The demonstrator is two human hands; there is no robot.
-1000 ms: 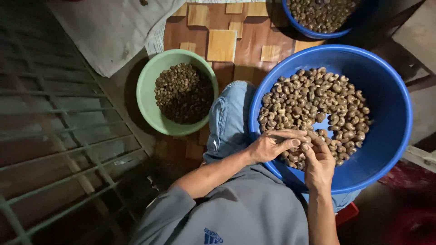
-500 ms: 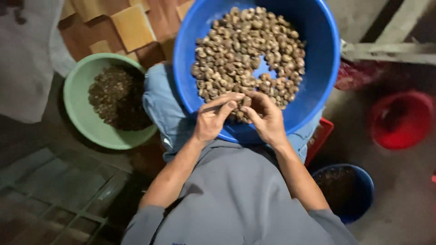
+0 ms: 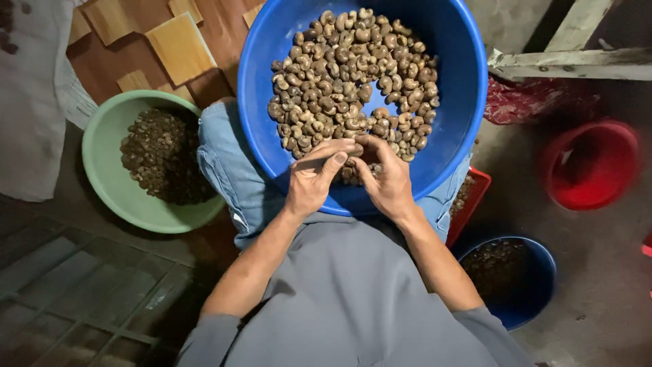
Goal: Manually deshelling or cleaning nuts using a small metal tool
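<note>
A big blue basin (image 3: 456, 102) rests on my lap, holding a heap of brown, kidney-shaped nuts (image 3: 350, 75). Both hands meet over the near edge of that heap. My left hand (image 3: 314, 182) is curled, its index finger stretched toward the right hand. My right hand (image 3: 386, 182) is curled against it, fingertips touching. Together they pinch one nut (image 3: 358, 144), mostly hidden by the fingers. I cannot tell whether a small tool is held as well.
A green bowl (image 3: 109, 183) of darker pieces sits on the floor to the left. A red bucket (image 3: 591, 166) stands to the right, with a small blue bucket (image 3: 536, 285) nearer me. A red tray edge (image 3: 475, 197) shows under the basin. A metal grate (image 3: 61, 299) lies lower left.
The view has swung to the right and moved closer, so the blue basin now sits in the middle. My hands stay pressed together at the near edge of the nuts.
</note>
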